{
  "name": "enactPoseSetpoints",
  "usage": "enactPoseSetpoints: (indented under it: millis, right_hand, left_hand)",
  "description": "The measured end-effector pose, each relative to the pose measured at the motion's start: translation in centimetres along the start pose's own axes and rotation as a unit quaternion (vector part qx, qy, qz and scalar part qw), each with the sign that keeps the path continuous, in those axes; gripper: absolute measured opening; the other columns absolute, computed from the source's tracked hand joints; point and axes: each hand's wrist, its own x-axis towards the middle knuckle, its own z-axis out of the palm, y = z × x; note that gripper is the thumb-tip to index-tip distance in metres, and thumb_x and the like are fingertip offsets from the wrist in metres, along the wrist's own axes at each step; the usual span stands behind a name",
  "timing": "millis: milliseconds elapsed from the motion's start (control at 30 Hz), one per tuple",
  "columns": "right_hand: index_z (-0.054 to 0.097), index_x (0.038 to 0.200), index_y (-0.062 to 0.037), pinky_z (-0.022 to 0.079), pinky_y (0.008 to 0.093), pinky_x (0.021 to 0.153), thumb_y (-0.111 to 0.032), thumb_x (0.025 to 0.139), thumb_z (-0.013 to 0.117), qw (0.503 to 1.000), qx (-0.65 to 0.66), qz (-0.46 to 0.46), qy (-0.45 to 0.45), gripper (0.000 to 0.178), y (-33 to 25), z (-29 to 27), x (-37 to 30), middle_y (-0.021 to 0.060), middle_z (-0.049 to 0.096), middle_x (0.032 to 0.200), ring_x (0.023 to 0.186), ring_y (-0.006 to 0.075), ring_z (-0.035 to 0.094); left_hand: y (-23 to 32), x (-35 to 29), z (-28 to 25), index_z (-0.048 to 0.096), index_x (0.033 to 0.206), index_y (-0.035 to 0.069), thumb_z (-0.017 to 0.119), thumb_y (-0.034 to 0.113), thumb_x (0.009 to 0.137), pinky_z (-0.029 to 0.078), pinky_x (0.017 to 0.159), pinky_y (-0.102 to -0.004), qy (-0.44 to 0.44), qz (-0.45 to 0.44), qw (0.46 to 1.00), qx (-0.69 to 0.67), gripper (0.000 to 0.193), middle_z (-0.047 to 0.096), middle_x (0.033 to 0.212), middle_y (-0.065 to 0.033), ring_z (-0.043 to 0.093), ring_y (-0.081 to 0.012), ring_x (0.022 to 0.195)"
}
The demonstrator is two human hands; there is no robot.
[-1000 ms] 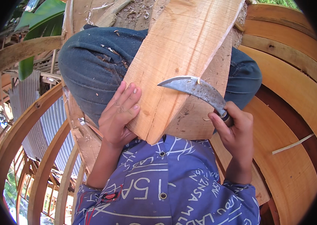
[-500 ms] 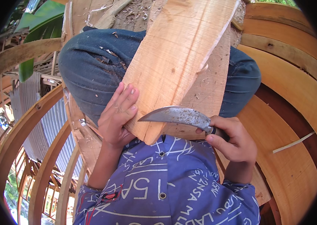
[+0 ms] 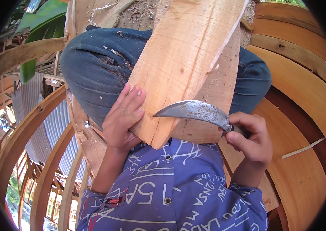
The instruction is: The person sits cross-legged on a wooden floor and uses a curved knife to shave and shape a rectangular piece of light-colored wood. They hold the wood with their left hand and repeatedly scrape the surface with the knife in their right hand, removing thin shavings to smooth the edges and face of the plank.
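A long, pale wooden board [image 3: 178, 65] lies sloping across my lap, its near end toward my shirt. My left hand [image 3: 122, 117] grips the board's left edge near that end, fingers resting along the top face; its thumb is hidden. In my right hand [image 3: 251, 136] is a curved knife [image 3: 194, 111], its dark handle mostly covered by my fingers. The spotted grey blade points left, above the near end of the board. A thin curl of wood [image 3: 213, 69] clings to the board's right edge.
Beneath the board lies a second plank [image 3: 220, 88], between my bent legs in jeans [image 3: 93, 69]. Curved wooden ribs [image 3: 28, 123] stand at the left, with corrugated metal sheets beyond. Broad curved planks [image 3: 298, 169] form a wall at the right. Shavings [image 3: 141, 17] lie ahead.
My right hand and the knife have shifted right and slightly upward along the board, and the blade tip sits farther from my left fingers. My left hand stays on the board's edge.
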Motion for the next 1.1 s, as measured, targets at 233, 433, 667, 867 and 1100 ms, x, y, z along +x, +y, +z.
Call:
enactPoseSetpoints:
  millis: [233,433,667,867,1100]
  right_hand:
    - [0.059,0.100,0.0012,0.035,0.0195,0.040,-0.012,0.088,0.064,0.975,0.096,-0.021,0.201,0.018,0.1,0.0,-0.5,0.0023,0.057,0.069,0.048,0.0040,0.047]
    - [0.055,0.096,-0.0002,0.026,0.0181,0.035,-0.018,0.094,0.055,0.961,0.063,-0.115,0.245,0.018,0.4,-3.9,-1.7,0.0017,0.050,0.063,0.038,0.0026,0.037]
    - [0.060,0.095,0.0015,0.031,0.0170,0.041,-0.008,0.088,0.062,0.998,0.062,-0.016,0.006,0.012,0.5,1.2,0.9,0.0005,0.055,0.068,0.048,0.0016,0.043]
    - [0.056,0.102,-0.0004,0.030,0.0195,0.036,-0.015,0.095,0.056,0.945,0.049,-0.069,0.315,0.016,0.5,-1.0,1.3,0.0014,0.049,0.067,0.044,0.0029,0.041]
    - [0.056,0.103,0.0002,0.029,0.0181,0.037,-0.012,0.094,0.055,0.971,0.118,-0.113,0.176,0.015,0.5,-2.5,-2.0,0.0009,0.049,0.062,0.044,0.0048,0.043]
  left_hand:
    - [-0.3,-0.2,-0.2,0.052,0.091,0.004,0.077,0.015,0.077,0.045,0.095,-0.0574,-0.002,-0.004,1.000,-0.006,0.031,0.067,0.104,-0.0223,0.063,-0.0391,0.106]
    - [-0.2,-0.1,-0.2,0.051,0.090,0.006,0.076,0.015,0.079,0.045,0.095,-0.0574,0.004,-0.011,1.000,-0.016,0.029,0.068,0.104,-0.0214,0.063,-0.0385,0.105]
    - [-0.2,-0.5,0.0,0.051,0.091,0.006,0.075,0.016,0.079,0.045,0.095,-0.0573,-0.011,-0.006,1.000,0.000,0.029,0.067,0.105,-0.0219,0.063,-0.0380,0.106]
    - [-0.6,-0.5,-0.2,0.051,0.092,0.006,0.075,0.015,0.078,0.045,0.096,-0.0571,-0.007,0.002,1.000,0.001,0.029,0.067,0.106,-0.0227,0.063,-0.0380,0.106]
    - [-0.5,-0.5,-0.3,0.050,0.093,0.006,0.076,0.015,0.077,0.045,0.095,-0.0576,-0.003,-0.003,1.000,-0.010,0.032,0.067,0.105,-0.0234,0.062,-0.0380,0.107]
